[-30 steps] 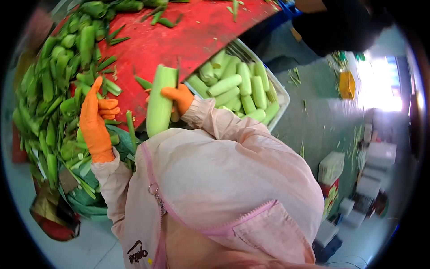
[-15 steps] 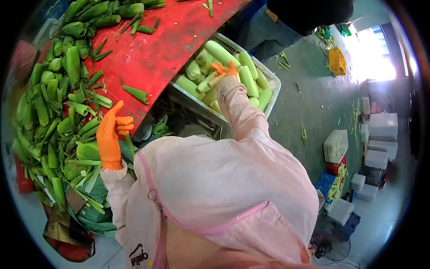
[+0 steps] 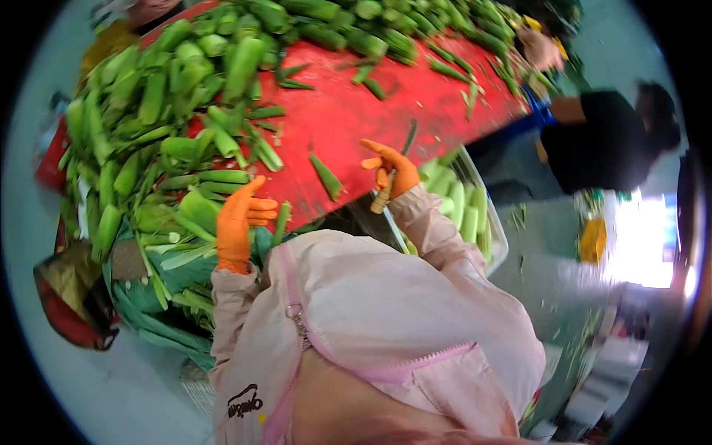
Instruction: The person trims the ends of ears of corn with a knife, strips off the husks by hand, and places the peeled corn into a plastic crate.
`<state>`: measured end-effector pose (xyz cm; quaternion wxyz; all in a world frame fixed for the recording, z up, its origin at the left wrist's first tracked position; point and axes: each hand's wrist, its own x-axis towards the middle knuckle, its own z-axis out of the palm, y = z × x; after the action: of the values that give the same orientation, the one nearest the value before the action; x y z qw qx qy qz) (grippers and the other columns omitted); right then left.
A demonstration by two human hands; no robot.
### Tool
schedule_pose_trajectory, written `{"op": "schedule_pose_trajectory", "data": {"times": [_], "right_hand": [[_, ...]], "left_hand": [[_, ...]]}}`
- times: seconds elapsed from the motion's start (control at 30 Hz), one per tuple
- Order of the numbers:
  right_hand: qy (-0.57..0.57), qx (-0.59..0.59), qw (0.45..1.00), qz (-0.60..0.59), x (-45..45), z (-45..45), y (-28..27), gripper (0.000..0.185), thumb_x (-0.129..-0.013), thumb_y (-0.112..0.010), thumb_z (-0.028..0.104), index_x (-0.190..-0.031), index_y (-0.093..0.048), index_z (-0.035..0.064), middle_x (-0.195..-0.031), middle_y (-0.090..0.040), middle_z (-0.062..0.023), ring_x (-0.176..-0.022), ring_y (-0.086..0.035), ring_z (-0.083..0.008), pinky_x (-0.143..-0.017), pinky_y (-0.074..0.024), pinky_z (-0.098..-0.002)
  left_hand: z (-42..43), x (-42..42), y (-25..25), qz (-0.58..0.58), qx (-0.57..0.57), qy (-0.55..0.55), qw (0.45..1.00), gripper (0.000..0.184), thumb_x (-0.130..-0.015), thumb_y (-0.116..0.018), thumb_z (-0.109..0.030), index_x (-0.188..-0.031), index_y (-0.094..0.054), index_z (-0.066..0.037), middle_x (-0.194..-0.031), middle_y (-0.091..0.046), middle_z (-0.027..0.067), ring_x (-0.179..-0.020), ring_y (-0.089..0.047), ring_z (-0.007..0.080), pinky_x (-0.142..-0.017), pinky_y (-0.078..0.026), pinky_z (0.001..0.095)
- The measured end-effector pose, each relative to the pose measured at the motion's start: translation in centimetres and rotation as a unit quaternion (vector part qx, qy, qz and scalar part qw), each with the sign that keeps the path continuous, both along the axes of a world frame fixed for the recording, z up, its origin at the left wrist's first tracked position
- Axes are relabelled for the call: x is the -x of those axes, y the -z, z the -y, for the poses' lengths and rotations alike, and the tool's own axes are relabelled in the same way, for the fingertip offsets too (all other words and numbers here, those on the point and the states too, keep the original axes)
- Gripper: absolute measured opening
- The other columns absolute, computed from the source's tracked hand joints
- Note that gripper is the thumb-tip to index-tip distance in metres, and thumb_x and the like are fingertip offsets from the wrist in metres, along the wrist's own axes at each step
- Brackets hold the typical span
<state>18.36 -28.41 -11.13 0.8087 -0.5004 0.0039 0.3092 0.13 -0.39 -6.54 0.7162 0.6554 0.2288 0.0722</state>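
My right hand [image 3: 393,170], in an orange glove, holds a knife [image 3: 380,199] by its light handle, with the thumb and some fingers spread; the blade points up over the red table [image 3: 334,81]. My left hand [image 3: 239,226], also gloved in orange, is raised with its fingers apart and nothing in it, at the edge of the green stalk pile [image 3: 152,96]. Between the hands a cut green leaf piece [image 3: 325,178] lies on the table. Pale peeled stalks [image 3: 457,200] fill a white crate [image 3: 498,248] beside my right forearm.
A co-worker in dark clothing [image 3: 593,144] is at the right, beyond the crate. Green sacking [image 3: 167,326] with leaf scraps hangs at the lower left, near a brown and red bag [image 3: 70,297]. A yellow crate [image 3: 592,240] and white boxes [image 3: 612,371] stand on the floor.
My right hand first held a pale stalk, then reached over the crate; now it is back above the table edge without the stalk. The view has swung, showing more of the table.
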Motion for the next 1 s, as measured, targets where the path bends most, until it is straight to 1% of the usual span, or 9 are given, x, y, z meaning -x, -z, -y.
{"op": "schedule_pose_trajectory", "data": {"times": [0.07,0.13,0.27,0.4,0.5,0.57,0.73,0.93,1.0], "right_hand": [[-0.046,0.016,0.998,0.039,-3.1,-3.1,-2.0,0.046,-0.099,-0.041,0.032,-0.133,-0.057,0.0054,-0.084,-0.07,-0.0082,-0.042,-0.042,-0.0079,-0.04,-0.0378,-0.0234],[-0.081,0.135,0.984,0.084,-6.4,-6.7,-4.0,0.046,-0.098,-0.044,0.036,-0.131,-0.058,0.0073,-0.088,-0.071,-0.0092,-0.041,-0.043,-0.0089,-0.039,-0.0372,-0.0234],[-0.138,0.151,0.973,0.106,-13.8,-15.5,-1.9,0.042,-0.091,-0.06,0.038,-0.116,-0.066,0.0053,-0.089,-0.071,-0.0075,-0.041,-0.045,-0.0129,-0.037,-0.0395,-0.029],[-0.173,0.136,0.972,0.083,-18.6,-26.4,3.4,0.044,-0.087,-0.068,0.038,-0.111,-0.065,0.0025,-0.088,-0.069,-0.0094,-0.042,-0.048,-0.0158,-0.039,-0.0427,-0.0324],[-0.132,0.208,0.968,0.037,-20.0,-33.7,6.3,0.066,-0.078,-0.075,0.049,-0.113,-0.058,-0.0033,-0.085,-0.066,-0.0132,-0.046,-0.055,-0.0213,-0.041,-0.0462,-0.0359],[-0.119,0.229,0.966,0.025,-20.1,-36.6,6.9,0.068,-0.076,-0.076,0.05,-0.112,-0.058,-0.0052,-0.086,-0.066,-0.0148,-0.048,-0.057,-0.0225,-0.042,-0.0467,-0.0367],[-0.07,0.237,0.969,0.008,-19.9,-40.2,7.9,0.074,-0.072,-0.08,0.048,-0.112,-0.056,-0.0094,-0.082,-0.066,-0.018,-0.052,-0.06,-0.0242,-0.044,-0.0478,-0.0371],[-0.107,0.22,0.969,0.021,-20.7,-37.5,7.7,0.057,-0.074,-0.079,0.044,-0.099,-0.065,-0.0052,-0.075,-0.065,-0.0134,-0.05,-0.058,-0.021,-0.044,-0.0476,-0.0338],[-0.128,0.103,0.986,-0.013,-19.9,-35.8,7.9,0.055,-0.075,-0.079,0.045,-0.098,-0.065,-0.0029,-0.07,-0.063,-0.0111,-0.048,-0.054,-0.0174,-0.043,-0.0471,-0.0312]], "left_hand": [[-0.8,-0.3,-0.2,-0.007,0.033,-0.029,0.999,0.045,-0.102,-0.04,-0.038,-0.128,-0.061,-0.008,-0.091,-0.071,0.0085,-0.074,-0.066,0.0138,-0.067,-0.047,0.0238],[-1.2,-0.2,-0.3,-0.008,0.059,-0.08,0.995,0.041,-0.101,-0.044,-0.036,-0.124,-0.064,-0.009,-0.09,-0.072,0.0092,-0.073,-0.068,0.0155,-0.065,-0.048,0.0254],[-2.0,0.8,0.2,-0.044,0.077,-0.173,0.981,0.043,-0.101,-0.044,-0.039,-0.125,-0.064,-0.01,-0.091,-0.072,0.0093,-0.073,-0.067,0.0157,-0.065,-0.046,0.0258],[-1.5,2.0,0.7,-0.06,0.091,-0.259,0.96,0.044,-0.1,-0.045,-0.041,-0.124,-0.064,-0.009,-0.09,-0.072,0.0096,-0.073,-0.066,0.0151,-0.065,-0.046,0.0254],[-0.9,2.6,0.6,-0.076,0.087,-0.31,0.944,0.045,-0.1,-0.046,-0.041,-0.124,-0.063,-0.008,-0.089,-0.071,0.01,-0.074,-0.067,0.0152,-0.064,-0.047,0.0249],[-0.4,3.0,0.6,-0.097,0.084,-0.345,0.93,0.047,-0.099,-0.046,-0.043,-0.125,-0.063,-0.007,-0.089,-0.071,0.0105,-0.073,-0.067,0.016,-0.064,-0.049,0.0253],[0.9,4.3,1.2,-0.11,0.074,-0.403,0.906,0.047,-0.1,-0.044,-0.042,-0.126,-0.062,-0.007,-0.091,-0.071,0.0113,-0.073,-0.067,0.0165,-0.064,-0.049,0.0254],[1.6,4.2,1.7,-0.093,0.093,-0.403,0.906,0.046,-0.101,-0.044,-0.04,-0.128,-0.061,-0.007,-0.092,-0.071,0.0112,-0.073,-0.067,0.0161,-0.064,-0.048,0.0246],[1.3,3.6,1.3,-0.091,0.095,-0.397,0.908,0.046,-0.101,-0.045,-0.04,-0.128,-0.061,-0.007,-0.092,-0.071,0.0108,-0.073,-0.066,0.0155,-0.065,-0.048,0.0239]]}}
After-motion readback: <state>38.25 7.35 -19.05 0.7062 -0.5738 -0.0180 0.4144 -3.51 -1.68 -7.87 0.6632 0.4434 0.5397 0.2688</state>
